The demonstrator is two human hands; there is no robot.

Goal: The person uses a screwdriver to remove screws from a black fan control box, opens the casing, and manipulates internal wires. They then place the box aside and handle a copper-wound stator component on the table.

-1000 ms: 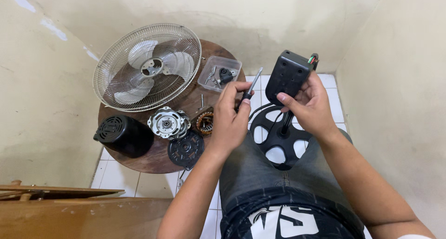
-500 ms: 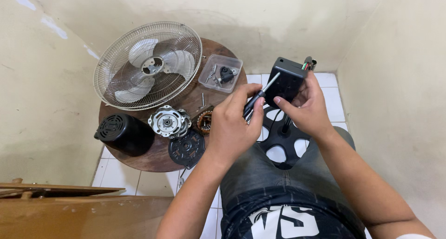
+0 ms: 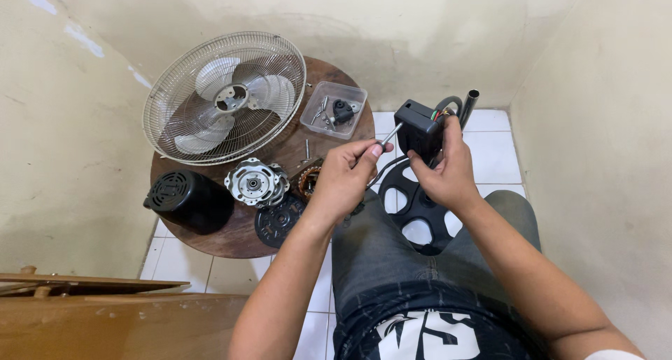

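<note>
- Black box [image 3: 418, 127] up over the lap, clamped in the right hand [image 3: 444, 171], fingers wrapped round its lower end, coloured wires [image 3: 439, 113] spilling from the top
- Left hand [image 3: 346, 174] closed round the handle of a screwdriver [image 3: 389, 134], thumb on top, metal shaft angled up with the tip at the box's near corner
- Risk right there: a tip skating off the corner and into the right-hand fingers just beside it, or nicking the wires; likely cause a slanted shaft and a box braced by grip alone
- Down below, black round base [image 3: 420, 209] with cut-outs resting on the knees, unheld; a knee shift enough to tip it onto the tiled floor [image 3: 490, 157]
- Any freed screw likely to drop through those cut-outs or roll off across the tiles
- Wooden board [image 3: 105, 311] low by the left elbow, well apart, no hindrance
- Further out, round wooden table [image 3: 231, 241] crowded at the near rim: black motor cover [image 3: 189, 200] right at the edge, silver motor housing [image 3: 253, 183] beside it, black disc [image 3: 278, 220] half over the rim, so an outward swing of the left elbow a likely knock
- Loose screw [image 3: 306, 148] bare on the wood, easy to brush off
- Clear plastic tray [image 3: 334, 110] near the far rim, small parts inside, within reach past the left hand
- Metal tube [image 3: 467, 104] poking up behind the box, crowding any tilt away from the body
- Farthest, fan guard [image 3: 224, 97] with blades taking up the back of the table, walls close on three sides; free room mainly straight above the lap
</note>
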